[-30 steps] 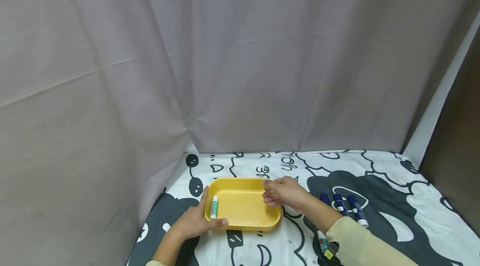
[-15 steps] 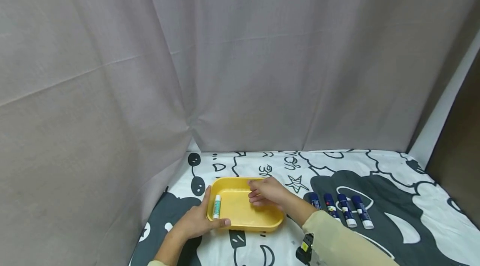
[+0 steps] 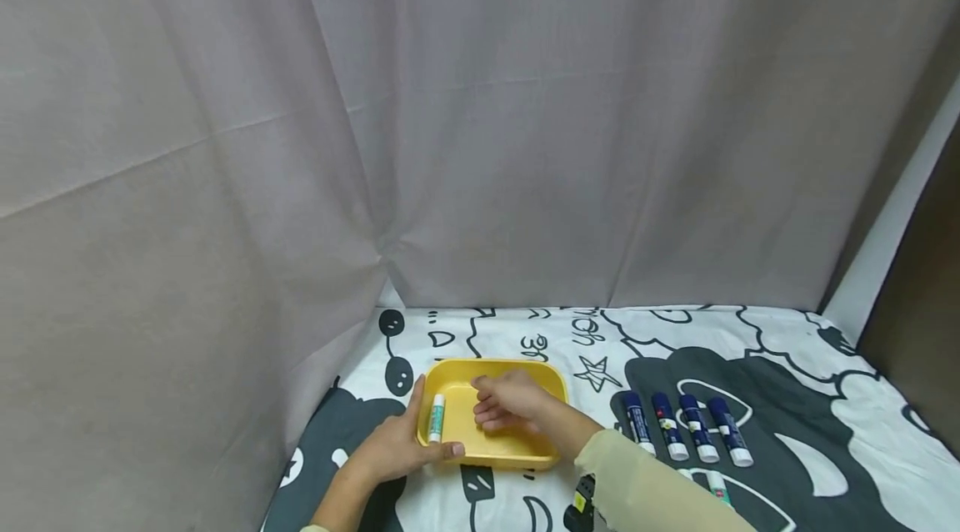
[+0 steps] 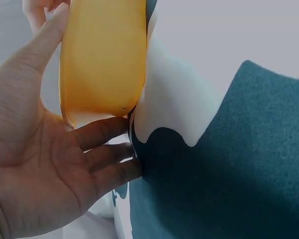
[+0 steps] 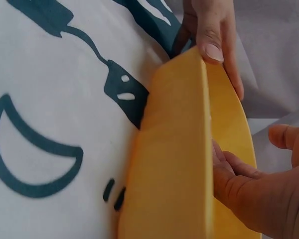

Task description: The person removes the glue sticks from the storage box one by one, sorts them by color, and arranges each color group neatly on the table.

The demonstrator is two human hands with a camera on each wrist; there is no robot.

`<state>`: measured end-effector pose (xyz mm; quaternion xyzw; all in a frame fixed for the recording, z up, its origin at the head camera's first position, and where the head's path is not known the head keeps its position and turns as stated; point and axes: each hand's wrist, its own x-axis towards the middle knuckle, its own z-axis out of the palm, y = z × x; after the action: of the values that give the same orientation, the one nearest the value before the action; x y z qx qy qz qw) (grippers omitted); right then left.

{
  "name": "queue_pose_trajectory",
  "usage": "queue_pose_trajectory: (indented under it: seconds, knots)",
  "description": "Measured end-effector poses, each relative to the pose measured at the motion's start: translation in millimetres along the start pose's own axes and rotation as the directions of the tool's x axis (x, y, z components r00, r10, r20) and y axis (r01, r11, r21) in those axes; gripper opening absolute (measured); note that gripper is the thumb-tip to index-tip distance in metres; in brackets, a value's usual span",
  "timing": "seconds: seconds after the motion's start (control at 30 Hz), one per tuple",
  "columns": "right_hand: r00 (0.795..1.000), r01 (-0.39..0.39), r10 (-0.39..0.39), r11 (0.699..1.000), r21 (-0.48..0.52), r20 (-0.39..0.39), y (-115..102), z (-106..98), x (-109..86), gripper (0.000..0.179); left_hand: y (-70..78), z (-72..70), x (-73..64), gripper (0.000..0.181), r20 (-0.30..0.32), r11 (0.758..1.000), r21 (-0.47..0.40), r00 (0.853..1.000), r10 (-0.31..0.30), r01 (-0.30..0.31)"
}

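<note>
A yellow tray (image 3: 498, 460) lies on the printed cloth, with a white-and-green glue stick (image 3: 437, 418) inside along its left end. My left hand (image 3: 393, 446) rests around the tray's near left corner, thumb along the front rim and index finger up the left side. In the left wrist view the fingers of that hand (image 4: 45, 159) lie nearly straight against the tray's end wall. My right hand (image 3: 513, 403) is over the tray's middle. Its fingers (image 5: 239, 181) dip behind the near wall, thumb spread apart, and nothing shows in its grip; the fingertips are partly hidden.
Several dark blue glue sticks (image 3: 697, 430) with white ends lie in a row to the right. Another white-and-green stick (image 3: 718, 486) lies nearer, beside the right sleeve (image 3: 645, 478). A grey curtain (image 3: 525, 140) hangs behind the cloth (image 3: 480, 332).
My right hand has moved left from the tray's right side to over its middle, uncovering more of the glue sticks at right. The left hand and the tray have stayed in place.
</note>
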<state>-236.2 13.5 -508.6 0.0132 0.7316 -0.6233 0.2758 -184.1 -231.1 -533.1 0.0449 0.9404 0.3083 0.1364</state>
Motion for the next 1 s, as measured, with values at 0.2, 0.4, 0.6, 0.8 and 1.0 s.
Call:
queue_pose_trajectory:
  seconds: [0.2, 0.4, 0.6, 0.8, 1.0]
  knots:
    - [0.999, -0.023, 0.022, 0.999, 0.027, 0.024, 3, 9, 5.2, 0.058, 1.9, 1.1, -3.1, 0.142, -0.003, 1.0, -0.012, 1.0, 0.02, -0.02]
    - [0.999, -0.025, 0.024, 0.999, 0.033, 0.025, 4, 18, 10.7, 0.058, 3.9, -1.3, -4.3, 0.143, 0.004, 1.0, -0.024, 1.0, 0.002, -0.002]
    - [0.997, -0.048, 0.046, 0.998, 0.043, 0.059, 5, 27, 15.3, 0.058, 2.3, -1.8, -1.2, 0.142, 0.016, 1.0, -0.022, 1.0, -0.009, 0.01]
    - [0.995, -0.077, 0.071, 0.994, 0.079, 0.069, 8, 38, 21.4, 0.056, -0.6, -0.2, -0.6, 0.14, -0.005, 0.999, -0.013, 1.0, 0.029, -0.029]
    - [0.995, -0.071, 0.063, 0.992, 0.106, 0.078, 9, 48, 27.4, 0.054, -1.4, -1.2, -1.1, 0.141, -0.009, 0.999, -0.006, 0.999, 0.033, -0.033]
